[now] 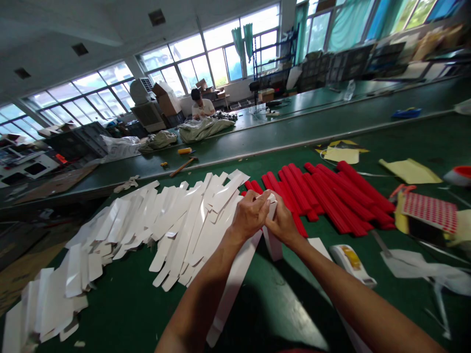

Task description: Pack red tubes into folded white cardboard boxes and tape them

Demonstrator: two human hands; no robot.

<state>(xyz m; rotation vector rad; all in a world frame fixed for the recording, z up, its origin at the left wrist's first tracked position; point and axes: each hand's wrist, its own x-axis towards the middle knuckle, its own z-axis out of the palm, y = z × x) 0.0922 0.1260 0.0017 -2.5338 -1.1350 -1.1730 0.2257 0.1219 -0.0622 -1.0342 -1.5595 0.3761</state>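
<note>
My left hand (250, 214) and my right hand (281, 223) meet above the green table (125, 299), both closed on the top end of a long white flat box blank (271, 234). A long white strip (232, 284) runs down beneath my left forearm toward the near edge. Just beyond my hands lies a row of red folded boxes (327, 193). To the left spreads a fan of white flat blanks (176, 220).
A white tape dispenser (352, 264) lies right of my right arm. A sheet of red dot stickers (430, 211), yellow paper (410, 170) and white scraps (423, 267) sit at the right. More white blanks (47, 299) pile at the near left. A person (201, 104) sits far behind.
</note>
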